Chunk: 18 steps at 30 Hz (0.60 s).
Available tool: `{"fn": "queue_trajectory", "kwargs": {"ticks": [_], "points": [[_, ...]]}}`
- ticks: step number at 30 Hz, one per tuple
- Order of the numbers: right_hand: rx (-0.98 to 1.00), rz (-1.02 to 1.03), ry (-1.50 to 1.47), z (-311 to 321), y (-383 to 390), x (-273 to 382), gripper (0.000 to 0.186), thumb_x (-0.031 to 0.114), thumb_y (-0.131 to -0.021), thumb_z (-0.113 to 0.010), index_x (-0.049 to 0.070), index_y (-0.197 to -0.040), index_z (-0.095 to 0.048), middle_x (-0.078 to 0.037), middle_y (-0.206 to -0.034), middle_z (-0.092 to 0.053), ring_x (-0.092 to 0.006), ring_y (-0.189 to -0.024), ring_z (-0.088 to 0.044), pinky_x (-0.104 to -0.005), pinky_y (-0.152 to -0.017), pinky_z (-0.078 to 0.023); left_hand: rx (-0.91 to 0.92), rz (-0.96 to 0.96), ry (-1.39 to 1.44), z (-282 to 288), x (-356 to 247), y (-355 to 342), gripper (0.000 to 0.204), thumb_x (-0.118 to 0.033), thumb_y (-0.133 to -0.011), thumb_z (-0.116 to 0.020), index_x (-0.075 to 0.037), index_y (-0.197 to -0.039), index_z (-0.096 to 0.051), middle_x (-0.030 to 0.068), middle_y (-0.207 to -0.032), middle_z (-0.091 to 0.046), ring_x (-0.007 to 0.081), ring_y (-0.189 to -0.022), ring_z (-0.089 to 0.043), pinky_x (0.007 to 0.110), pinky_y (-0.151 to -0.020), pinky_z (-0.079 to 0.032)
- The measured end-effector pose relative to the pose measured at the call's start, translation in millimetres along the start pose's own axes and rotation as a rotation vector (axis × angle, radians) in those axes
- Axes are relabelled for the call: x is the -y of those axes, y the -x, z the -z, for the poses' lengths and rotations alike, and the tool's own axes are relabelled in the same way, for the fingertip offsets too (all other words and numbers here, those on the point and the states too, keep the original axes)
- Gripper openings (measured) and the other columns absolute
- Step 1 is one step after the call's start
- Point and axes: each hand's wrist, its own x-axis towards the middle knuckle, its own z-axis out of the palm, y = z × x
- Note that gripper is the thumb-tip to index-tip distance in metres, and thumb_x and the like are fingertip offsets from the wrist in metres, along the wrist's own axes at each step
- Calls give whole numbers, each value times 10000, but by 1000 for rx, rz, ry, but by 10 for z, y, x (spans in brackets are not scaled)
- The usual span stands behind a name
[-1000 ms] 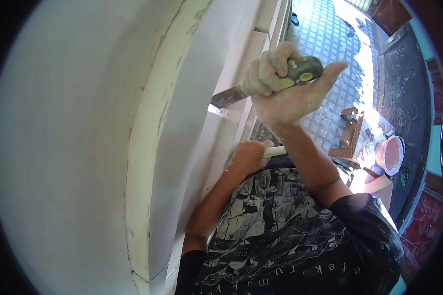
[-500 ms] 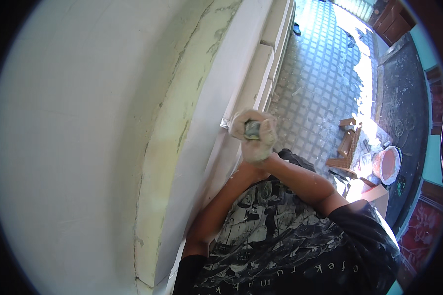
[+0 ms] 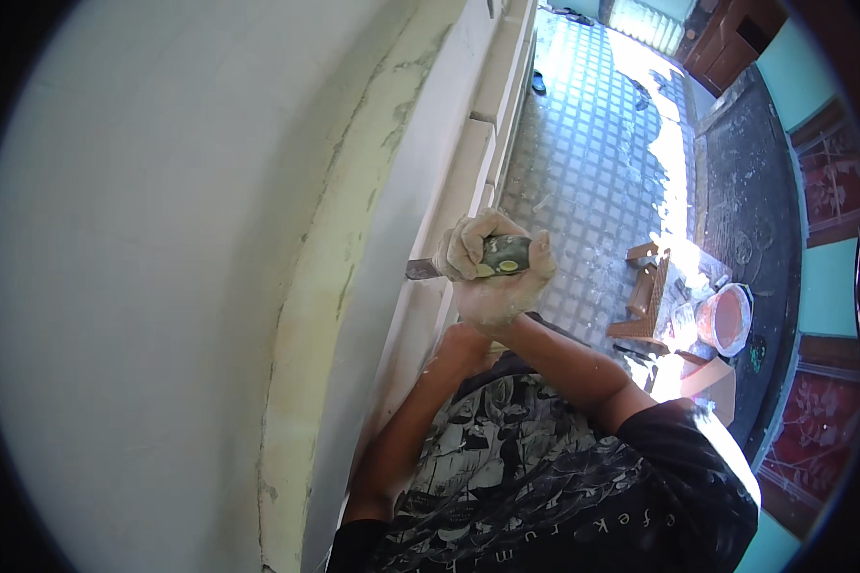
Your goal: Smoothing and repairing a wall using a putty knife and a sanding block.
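Note:
My right hand (image 3: 495, 282), coated in pale dust or a thin glove, is palm up. Its fingers curl round the dark green handle of a putty knife (image 3: 503, 256). Left of the fist, a short grey metal blade (image 3: 420, 269) sticks out against the white ledge trim. My left forearm (image 3: 413, 420) rises beside the ledge and passes behind my right wrist, which hides the left hand and its fingers. Close on the left runs a smooth white wall surface (image 3: 143, 286), bordered by a yellowish, cracked strip (image 3: 306, 334).
A stepped white moulding (image 3: 459, 181) runs away beside the hands. On the right stand a small wooden stool (image 3: 645, 296) and a pinkish bucket (image 3: 726, 320) lined with plastic. Patterned tiles (image 3: 583, 162) cover the floor. A dark bench-like surface (image 3: 750, 172) lies farther right.
The right hand has turned, so more of the green handle and the blade now show. The view has shifted, moving floor, stool and bucket slightly left in the picture.

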Motion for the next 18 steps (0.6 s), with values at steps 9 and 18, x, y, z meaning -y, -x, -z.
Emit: {"fn": "queue_trajectory", "kwargs": {"ticks": [9,18], "points": [[-51,-97,-264,216,-29,79,558,610,-876,-333,104,-645,-363,1,-488,-308,-126,-441,-264,-314,-444,-223,240,74,-52,444,-203,-98,316,-237,-701,-727,-85,-966,-648,165,-832,-673,353,-809,-670,467,-713,-528],[35,-84,-213,-71,52,179,580,643,-874,-335,105,-660,-358,8,-487,-312,-136,-424,-265,-321,-447,-247,278,77,-26,337,-62,-68,356,-253,-699,-728,-78,-998,-646,196,-836,-663,377,-828,-664,468,-729,-527]]}}
